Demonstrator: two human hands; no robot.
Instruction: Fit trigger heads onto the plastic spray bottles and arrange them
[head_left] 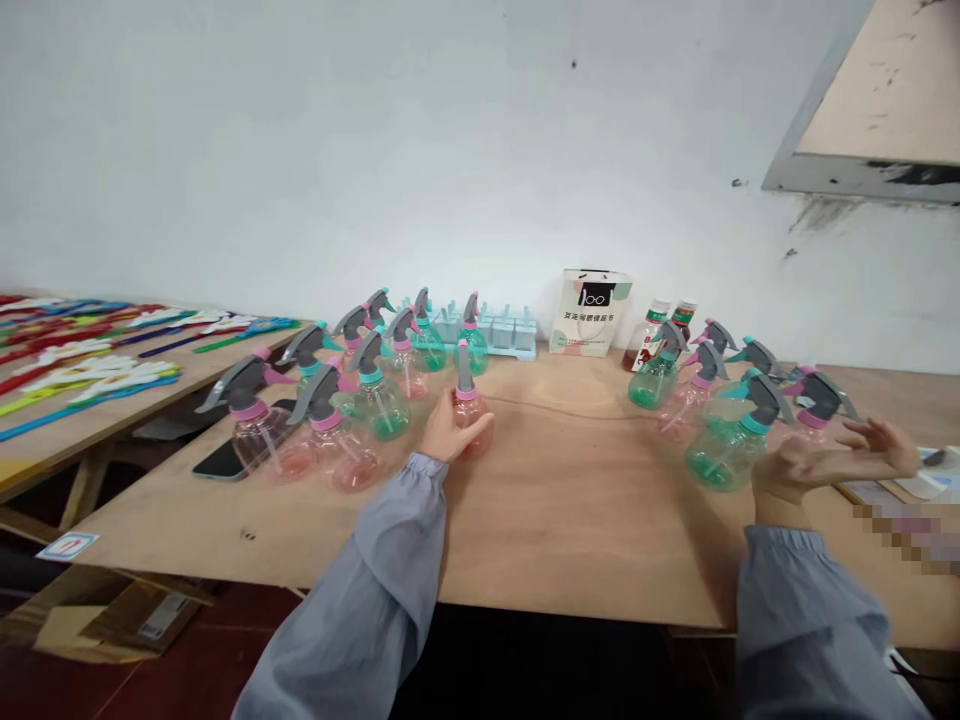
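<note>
The left hand (444, 432) is wrapped round the pink bottle (472, 408), mid-table (570, 510), long axis upright; the right hand (832, 462) (well apart, rightward) is loosely spread, seemingly holding nothing, near the green bottle (724, 458); whether they touch, I cannot tell.

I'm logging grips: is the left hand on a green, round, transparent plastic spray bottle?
No, the left hand is wrapped around a pink, round, transparent plastic spray bottle.
</note>
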